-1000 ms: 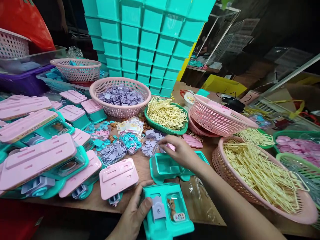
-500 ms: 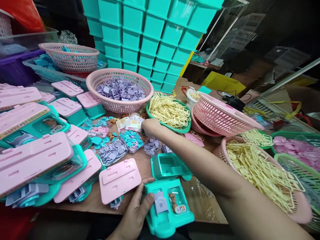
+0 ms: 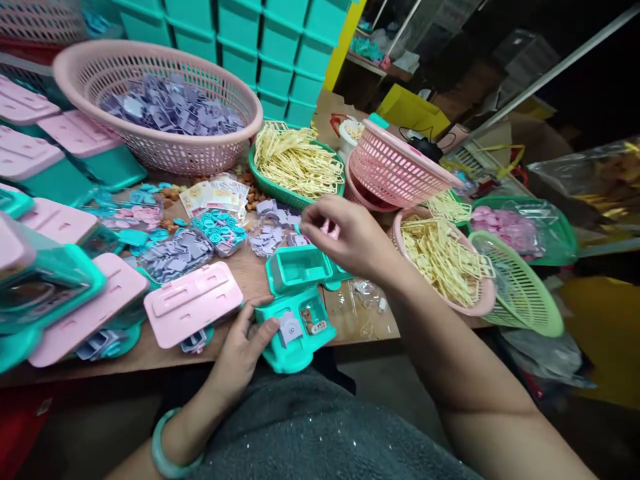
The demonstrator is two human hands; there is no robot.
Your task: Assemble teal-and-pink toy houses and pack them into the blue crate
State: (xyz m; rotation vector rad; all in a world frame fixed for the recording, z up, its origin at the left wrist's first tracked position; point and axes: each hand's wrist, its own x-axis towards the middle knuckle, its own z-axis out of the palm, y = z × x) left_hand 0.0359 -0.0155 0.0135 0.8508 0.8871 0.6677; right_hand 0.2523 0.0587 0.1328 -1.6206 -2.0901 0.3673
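Note:
My left hand grips the left edge of a teal toy case at the table's near edge, thumb on top. The case holds a lilac plate and a small brown figure. My right hand hovers above an open teal tray just behind the case. Its thumb and fingertips are pinched together, and anything between them is too small to see. Small packs of lilac pieces and teal rings lie left of that hand.
A pink lid lies left of the case, with more pink-lidded teal cases further left. At the back stand a pink basket of lilac parts and a green tray of yellow clips. Baskets crowd the right; teal bins are stacked behind.
My right hand has drawn back from the sticker pile to above the open teal tray, fingers pinched. The view has tilted down and shifted. My left hand keeps its hold on the case.

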